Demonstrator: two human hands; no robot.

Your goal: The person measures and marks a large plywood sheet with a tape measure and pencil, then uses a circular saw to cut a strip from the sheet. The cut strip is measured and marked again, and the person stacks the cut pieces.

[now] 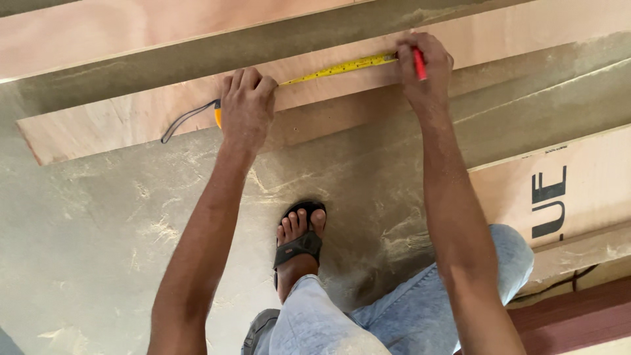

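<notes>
nearest the camera, at 6 o'clock, pale jeans (328,322) are seen over a bent knee, and a foot in a black sandal (299,246) is planted on the dusty grey floor (85,250), toes pointed to 12 o'clock. a printed board (578,190) lies at 3 o'clock, partly covered by the right forearm.

further out, a long plywood strip (118,125) is laid across the floor, running from 9 o'clock up towards 2 o'clock. both arms are stretched out to it.

the left hand (246,108) is closed over the case of a tape measure (217,116), pressed down on the strip just left of 12 o'clock; only a sliver of the orange case is shown under the palm, and a grey wrist loop (187,118) trails off it towards 9 o'clock onto the wood.

the yellow blade (338,68) is drawn out flat along the strip from the left hand towards 1 o'clock, where its end is pinned under the right hand (427,69). the right hand is curled shut round a red pencil (419,64), held upright against the wood at the blade's end; the tip is hidden by the fingers.

farthest off, at 11 o'clock, a second wide plywood sheet (98,33) is laid beyond a grey gap of floor.
</notes>
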